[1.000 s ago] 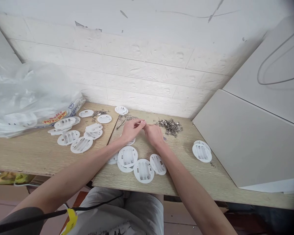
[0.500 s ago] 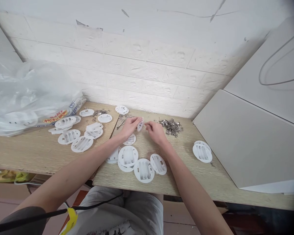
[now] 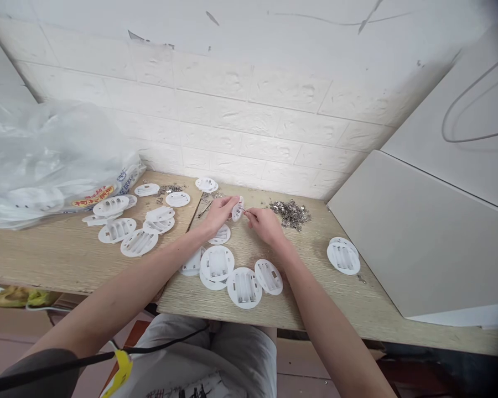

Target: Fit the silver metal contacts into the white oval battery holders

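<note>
My left hand [image 3: 221, 214] grips a white round plastic battery holder [image 3: 238, 209], tilted up above the table. My right hand [image 3: 264, 223] is closed in a pinch around a thin dark piece [image 3: 244, 210], perhaps tweezers, whose tip meets the holder's face; its exact kind is too small to tell. Just right of that hand lies a heap of small metal contact pieces [image 3: 291, 214]. Below my hands several more holders [image 3: 244, 288] rest on the table, one [image 3: 220, 235] of them right under my left hand.
More white holders [image 3: 139, 242] are spread on the left part of the table, beside a clear plastic bag [image 3: 58, 155]. A short stack of holders [image 3: 343, 258] lies to the right, near a pale box-like panel [image 3: 431, 237]. A white brick-patterned wall [image 3: 249, 121] bounds the back.
The holder in my left hand has turned so more of its face shows. My right hand has brought the thin piece left against it.
</note>
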Demonstrator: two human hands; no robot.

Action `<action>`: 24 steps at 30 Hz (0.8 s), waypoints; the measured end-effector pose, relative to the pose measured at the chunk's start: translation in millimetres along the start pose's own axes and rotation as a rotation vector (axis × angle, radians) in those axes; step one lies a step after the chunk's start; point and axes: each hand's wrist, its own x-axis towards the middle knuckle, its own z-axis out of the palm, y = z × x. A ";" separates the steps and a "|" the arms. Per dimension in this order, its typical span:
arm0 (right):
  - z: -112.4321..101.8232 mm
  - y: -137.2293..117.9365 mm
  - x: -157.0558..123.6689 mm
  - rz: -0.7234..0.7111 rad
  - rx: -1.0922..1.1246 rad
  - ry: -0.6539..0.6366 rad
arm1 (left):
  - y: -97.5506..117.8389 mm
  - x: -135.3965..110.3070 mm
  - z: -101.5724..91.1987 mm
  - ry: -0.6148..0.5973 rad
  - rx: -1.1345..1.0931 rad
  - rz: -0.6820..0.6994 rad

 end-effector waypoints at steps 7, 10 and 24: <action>-1.2 -1.8 -0.8 0.017 -0.028 -0.005 | -1.1 -0.9 -0.1 -0.050 0.036 0.040; -0.6 -2.8 -1.7 0.017 -0.052 0.010 | -0.4 -2.0 0.6 -0.068 0.065 0.059; 6.6 -0.6 -1.8 -0.030 -0.277 0.052 | 3.9 -5.4 5.1 -0.075 0.179 0.076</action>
